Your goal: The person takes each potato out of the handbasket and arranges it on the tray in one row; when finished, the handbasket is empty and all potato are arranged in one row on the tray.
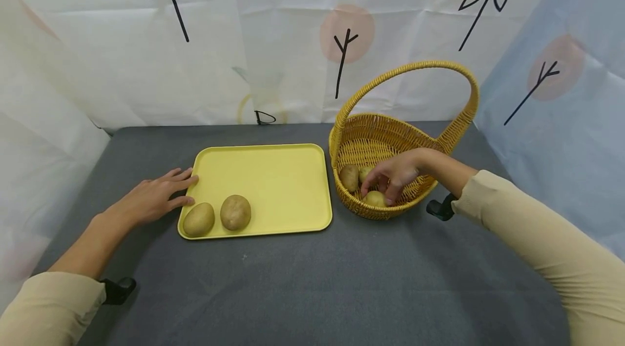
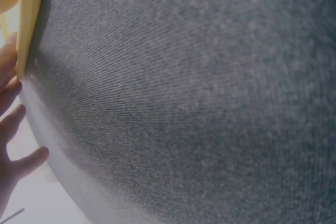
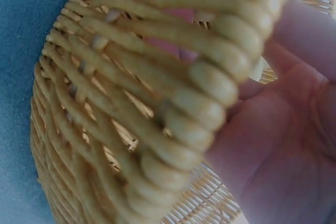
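A yellow tray [image 1: 280, 188] lies on the table with two potatoes near its front left corner: one potato [image 1: 199, 219] at the corner, another potato [image 1: 236, 212] just right of it. My left hand [image 1: 151, 198] rests at the tray's left edge, fingers extended over the rim. Down in the wicker basket [image 1: 371, 132], my right hand [image 1: 401, 170] grips a potato [image 1: 375, 199] between thumb and fingers. Beside it in the basket are a browner potato [image 1: 349, 177] and a partly covered one [image 1: 364, 173]. Basket weave hides the right fingertips in the right wrist view.
The basket's tall arched handle [image 1: 415, 68] rises above the right hand. A dark grey cloth [image 1: 293, 286] covers the table. Printed fabric [image 1: 273, 37] hangs behind the table and on both sides.
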### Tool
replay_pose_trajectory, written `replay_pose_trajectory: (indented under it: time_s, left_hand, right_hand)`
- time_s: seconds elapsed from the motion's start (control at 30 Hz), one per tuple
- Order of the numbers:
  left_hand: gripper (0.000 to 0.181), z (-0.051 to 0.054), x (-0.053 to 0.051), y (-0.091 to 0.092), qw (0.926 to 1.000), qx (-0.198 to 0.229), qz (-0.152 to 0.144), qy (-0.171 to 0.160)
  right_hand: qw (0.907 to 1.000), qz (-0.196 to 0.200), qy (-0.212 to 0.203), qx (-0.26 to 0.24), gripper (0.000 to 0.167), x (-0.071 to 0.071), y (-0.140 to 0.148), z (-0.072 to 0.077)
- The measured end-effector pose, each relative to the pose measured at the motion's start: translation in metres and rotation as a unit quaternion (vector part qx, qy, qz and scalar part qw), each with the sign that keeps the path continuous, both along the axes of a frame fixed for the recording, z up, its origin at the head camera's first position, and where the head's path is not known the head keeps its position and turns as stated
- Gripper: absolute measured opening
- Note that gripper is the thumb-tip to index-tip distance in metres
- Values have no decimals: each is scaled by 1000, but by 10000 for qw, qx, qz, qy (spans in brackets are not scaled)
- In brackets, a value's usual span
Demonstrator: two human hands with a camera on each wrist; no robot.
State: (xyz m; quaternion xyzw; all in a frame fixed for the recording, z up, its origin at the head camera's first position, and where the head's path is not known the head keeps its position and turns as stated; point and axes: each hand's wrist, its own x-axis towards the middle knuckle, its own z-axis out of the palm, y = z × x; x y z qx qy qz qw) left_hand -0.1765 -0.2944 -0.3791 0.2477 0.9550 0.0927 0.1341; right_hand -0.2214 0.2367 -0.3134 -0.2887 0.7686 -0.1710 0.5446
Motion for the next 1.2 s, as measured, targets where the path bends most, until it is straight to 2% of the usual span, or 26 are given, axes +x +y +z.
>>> replay_pose_trajectory:
  time_s: [0.3, 0.47, 0.63, 0.8, 0.93, 1.1, 1.2]
  left_hand:
    - [67, 0, 0, 0, 10000, -18, -6, 28]
    - [68, -2, -1, -1, 10000, -49, -41, 50]
    - [66, 0, 0, 0, 10000, -26, 12, 20]
    - [67, 0, 0, -1, 10000, -18, -42, 83]
    - [67, -1, 1, -1, 10000, 4, -22, 80]
    - [67, -2, 0, -1, 9999, 6, -18, 112]
    - [68, -2, 0, -1, 9999, -12, -42, 126]
  right_hand:
    - [9991, 309, 262, -121, 48, 2, 0, 6]
    - [9988, 132, 389, -249, 47, 5, 5, 16]
    - [9956, -256, 595, -672, 52, 12, 17, 34]
    - [9873, -454, 909, -1225, 48, 22, 24, 55]
    - [9790, -519, 1101, -1635, 46, 31, 23, 65]
    - [9661, -603, 1044, -2283, 48, 40, 11, 67]
    - [9572, -609, 1245, -2541, 52, 43, 0, 64]
